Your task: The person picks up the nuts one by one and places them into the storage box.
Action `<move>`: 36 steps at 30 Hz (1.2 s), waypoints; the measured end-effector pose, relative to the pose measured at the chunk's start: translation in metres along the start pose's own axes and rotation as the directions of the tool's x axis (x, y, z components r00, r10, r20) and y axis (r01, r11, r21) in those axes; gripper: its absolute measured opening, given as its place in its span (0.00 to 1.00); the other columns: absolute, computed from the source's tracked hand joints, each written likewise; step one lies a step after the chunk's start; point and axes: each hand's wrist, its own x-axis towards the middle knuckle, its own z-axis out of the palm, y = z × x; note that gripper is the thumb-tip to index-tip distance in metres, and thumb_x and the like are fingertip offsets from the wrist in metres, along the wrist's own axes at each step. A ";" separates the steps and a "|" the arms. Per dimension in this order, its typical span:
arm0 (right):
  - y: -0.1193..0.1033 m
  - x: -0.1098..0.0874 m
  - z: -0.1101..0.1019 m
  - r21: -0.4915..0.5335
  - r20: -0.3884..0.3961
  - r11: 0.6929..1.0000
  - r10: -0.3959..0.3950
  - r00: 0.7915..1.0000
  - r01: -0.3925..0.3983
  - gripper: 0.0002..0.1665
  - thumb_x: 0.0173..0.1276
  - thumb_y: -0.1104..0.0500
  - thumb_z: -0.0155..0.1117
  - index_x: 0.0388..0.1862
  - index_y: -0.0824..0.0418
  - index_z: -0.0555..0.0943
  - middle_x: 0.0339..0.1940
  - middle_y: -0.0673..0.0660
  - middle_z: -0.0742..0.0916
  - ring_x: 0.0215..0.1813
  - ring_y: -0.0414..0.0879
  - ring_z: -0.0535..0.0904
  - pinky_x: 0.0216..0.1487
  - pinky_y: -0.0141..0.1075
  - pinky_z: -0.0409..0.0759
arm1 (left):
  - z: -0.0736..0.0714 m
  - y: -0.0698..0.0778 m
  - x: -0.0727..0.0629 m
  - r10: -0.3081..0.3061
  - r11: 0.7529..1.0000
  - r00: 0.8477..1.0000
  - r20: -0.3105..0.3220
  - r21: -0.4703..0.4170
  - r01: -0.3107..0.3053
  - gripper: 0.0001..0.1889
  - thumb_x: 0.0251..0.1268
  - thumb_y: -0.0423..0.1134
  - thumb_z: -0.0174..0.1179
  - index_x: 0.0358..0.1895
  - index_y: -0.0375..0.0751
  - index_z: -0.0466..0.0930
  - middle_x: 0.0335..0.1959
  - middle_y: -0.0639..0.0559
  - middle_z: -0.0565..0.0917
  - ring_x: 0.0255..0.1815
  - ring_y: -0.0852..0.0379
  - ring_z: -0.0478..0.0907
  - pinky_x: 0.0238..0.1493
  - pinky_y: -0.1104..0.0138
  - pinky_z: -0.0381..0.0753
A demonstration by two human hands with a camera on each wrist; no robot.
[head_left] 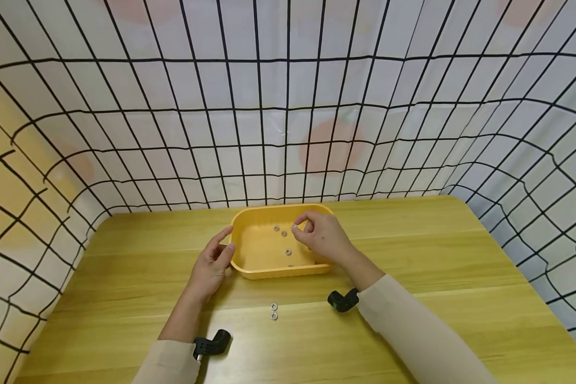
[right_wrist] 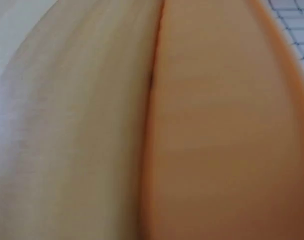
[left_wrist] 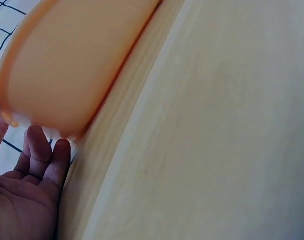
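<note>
A yellow plastic tray [head_left: 264, 274] sits on the wooden table, and several small metal nuts [head_left: 288, 252] lie inside it. My left hand [head_left: 211, 268] holds the tray's left end, thumb and fingers at the rim; in the left wrist view its curled fingers [left_wrist: 39, 150] are against the tray's end [left_wrist: 67, 70]. Over the tray's right half, my right hand [head_left: 324, 236] pinches a small nut [head_left: 294, 226] between thumb and forefinger, mostly covered by the fingertips. The right wrist view shows the tray's side [right_wrist: 216, 125], blurred, without the hand.
Two more nuts [head_left: 274, 311] lie close together on the table [head_left: 413, 256] in front of the tray. Black wire mesh [head_left: 288, 109] stands along the back and both sides, with a pale printed sheet behind it. A black device is strapped to each wrist.
</note>
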 end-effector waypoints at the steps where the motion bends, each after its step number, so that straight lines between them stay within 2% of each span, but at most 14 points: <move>1: 0.001 0.001 0.001 -0.026 -0.016 1.000 -0.002 1.000 0.002 0.08 0.71 0.53 0.69 0.43 0.55 0.83 0.20 0.50 0.81 0.19 0.42 0.71 0.22 0.32 0.66 | 0.000 0.000 0.000 0.002 1.000 1.000 0.000 0.000 -0.002 0.25 0.80 0.44 0.55 0.76 0.58 0.68 0.46 0.41 0.79 0.40 0.61 0.74 0.42 0.72 0.75; 5: 0.004 0.004 0.004 -0.062 -0.045 0.998 0.021 0.999 -0.024 0.09 0.70 0.53 0.69 0.43 0.55 0.84 0.20 0.50 0.80 0.20 0.42 0.70 0.25 0.33 0.68 | 0.001 -0.001 -0.001 0.002 1.000 1.000 -0.003 0.004 -0.002 0.25 0.80 0.46 0.56 0.76 0.58 0.68 0.45 0.42 0.79 0.40 0.61 0.74 0.43 0.72 0.75; 15: 0.004 0.007 0.008 -0.085 -0.034 0.993 0.079 0.996 -0.082 0.09 0.70 0.52 0.69 0.44 0.54 0.84 0.21 0.50 0.80 0.21 0.43 0.72 0.25 0.34 0.68 | -0.001 0.002 -0.004 -0.012 1.000 1.000 0.003 0.007 0.012 0.25 0.80 0.48 0.55 0.76 0.61 0.68 0.47 0.41 0.79 0.41 0.60 0.74 0.45 0.71 0.76; 27: 0.001 0.006 0.006 -0.094 -0.022 0.991 0.094 0.995 -0.096 0.11 0.70 0.51 0.71 0.46 0.54 0.84 0.22 0.50 0.81 0.21 0.44 0.73 0.26 0.34 0.69 | 0.001 0.003 -0.004 -0.011 1.000 1.000 0.002 0.009 0.011 0.25 0.80 0.48 0.55 0.76 0.61 0.68 0.48 0.40 0.79 0.42 0.59 0.74 0.45 0.71 0.76; 36: 0.002 0.005 0.007 -0.098 -0.034 0.993 0.065 0.997 -0.068 0.11 0.69 0.52 0.71 0.47 0.54 0.85 0.21 0.49 0.82 0.21 0.43 0.73 0.26 0.34 0.70 | 0.000 0.003 -0.004 -0.016 1.000 1.000 0.003 0.008 0.016 0.25 0.80 0.49 0.55 0.76 0.61 0.67 0.48 0.41 0.78 0.42 0.59 0.74 0.46 0.71 0.76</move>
